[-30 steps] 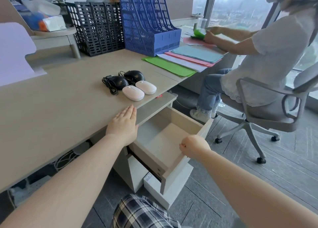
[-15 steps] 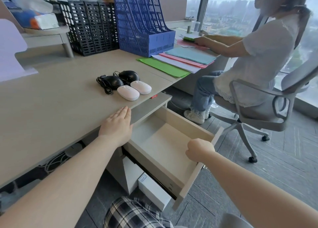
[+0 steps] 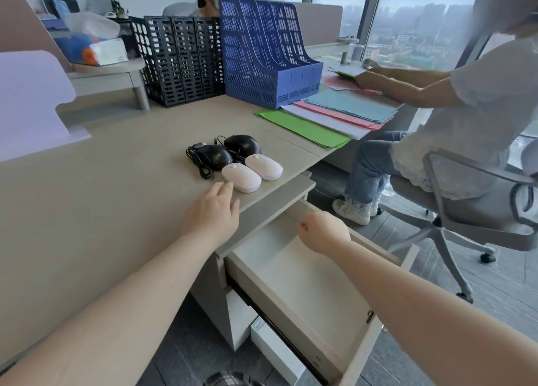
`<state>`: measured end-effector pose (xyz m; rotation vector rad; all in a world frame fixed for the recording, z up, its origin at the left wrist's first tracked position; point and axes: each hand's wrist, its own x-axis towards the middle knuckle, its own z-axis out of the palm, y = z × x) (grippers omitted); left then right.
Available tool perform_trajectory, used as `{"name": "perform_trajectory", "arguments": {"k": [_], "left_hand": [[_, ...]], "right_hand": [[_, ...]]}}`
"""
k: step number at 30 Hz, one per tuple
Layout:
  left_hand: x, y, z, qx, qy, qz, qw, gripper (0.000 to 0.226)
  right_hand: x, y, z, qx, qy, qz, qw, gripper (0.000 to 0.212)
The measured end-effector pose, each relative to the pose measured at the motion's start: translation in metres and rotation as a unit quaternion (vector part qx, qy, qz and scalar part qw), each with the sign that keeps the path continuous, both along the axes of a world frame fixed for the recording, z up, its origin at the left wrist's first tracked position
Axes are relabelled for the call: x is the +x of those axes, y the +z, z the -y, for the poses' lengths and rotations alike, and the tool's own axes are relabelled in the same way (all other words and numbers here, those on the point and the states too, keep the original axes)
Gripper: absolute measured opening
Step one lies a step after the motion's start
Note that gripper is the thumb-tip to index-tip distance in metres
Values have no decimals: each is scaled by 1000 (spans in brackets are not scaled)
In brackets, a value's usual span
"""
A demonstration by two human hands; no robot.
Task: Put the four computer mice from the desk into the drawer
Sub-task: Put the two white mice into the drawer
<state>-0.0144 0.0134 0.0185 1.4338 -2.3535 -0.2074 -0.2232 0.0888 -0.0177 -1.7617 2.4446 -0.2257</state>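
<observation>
4 computer mice are grouped near the front edge of the bench (image 3: 87, 211). 2 black wired mice sit at the back: the left black mouse (image 3: 214, 156), with its cable (image 3: 201, 168) coiled beside it, and the right black mouse (image 3: 243, 144). 2 white mice lie in front of them, touching or nearly touching each other: the left white mouse (image 3: 241, 177) and the right white mouse (image 3: 264, 166). All 4 are on the bench top; none is in the drawer (image 3: 308, 292).

The drawer is pulled out below the bench edge, and its pale interior is seen bare. A second, closed white drawer front (image 3: 276, 353) is seen beneath it.

The left hand (image 3: 214, 213) is held flat and open over the bench edge, fingers extended together, with the fingertips (image 3: 224, 187) just beside the left white mouse; whether they touch it cannot be told. Nothing is held in it. The right hand (image 3: 323, 231) is loosely curled into a fist above the open drawer, near its far wall, and nothing is seen gripped in it.

Farther back on the bench, a blue file rack (image 3: 262, 53) and a black file rack (image 3: 180, 59) are stood side by side, and coloured folders (image 3: 334, 114) are fanned out to the right. A seated person (image 3: 465, 109) in an office chair (image 3: 480, 211) is seen at the right.
</observation>
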Motion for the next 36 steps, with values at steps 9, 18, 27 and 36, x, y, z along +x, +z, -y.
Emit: {"name": "perform_trajectory", "arguments": {"k": [9,18,27,36], "left_hand": [[-18,-5,49,75,52,-112,990,88],[-27,-2,66,85,55,-94,990,114],[-39,-4,33,58,70,-128,988,98],[-68,-19,-20,0,1,-122,993,106]], "right_hand": [[13,47,88,-185,11,111,976,40],[23,49,126,-107,32,147,983,45],[5,47,83,-146,-13,163,976,71],[-37,14,18,-128,-66,214,966,59]]}}
